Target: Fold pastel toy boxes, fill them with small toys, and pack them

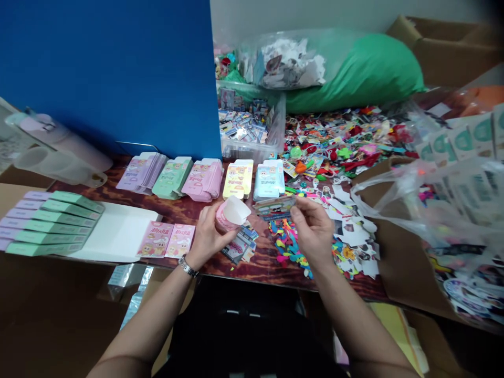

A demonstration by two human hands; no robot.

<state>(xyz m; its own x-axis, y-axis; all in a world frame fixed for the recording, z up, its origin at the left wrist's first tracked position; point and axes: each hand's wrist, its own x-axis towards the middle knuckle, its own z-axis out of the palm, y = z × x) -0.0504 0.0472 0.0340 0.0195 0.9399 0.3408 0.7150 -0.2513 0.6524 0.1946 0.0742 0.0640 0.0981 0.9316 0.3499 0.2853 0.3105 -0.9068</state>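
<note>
L hand (208, 233) grips the open box (226, 215), pink, mouth up & tipped twd the R hand (314, 231); thumb on near side, fingers round the far side. R hand pinches a card (271, 208) btwn thumb & fingers; can't tell if it's one or several. Card is at 3 o'clock from the open box, just beside it, outside the mouth. Watch (188, 266) on L wrist.

Clock from open box, all on the table (268, 270) unless noted:
- 6: loose cards (238, 249), overlapping, partly under L hand.
- 8: 2 pink boxes (155, 240), side by side, fronts up.
- 9: white tray (114, 231), pink boxes at its R end; green boxes (55, 223) in a row at its L end, purple boxes (19, 215) next to them.
- 10: purple stack (137, 170), then green stack (169, 181).
- 11: pink stack (200, 181).
- 12: yellow stack (237, 178); clear bin (277, 126) w/ small packs, further back.
- 1–2: blue stack (269, 178); green bag (378, 73) well beyond.
- 2: big heap of mixed toys (342, 144).
- 3: white cutouts (354, 231), spread out; carton (401, 247) past them.
- 4: pile of bright bits (291, 241), R hand above its edge.
</note>
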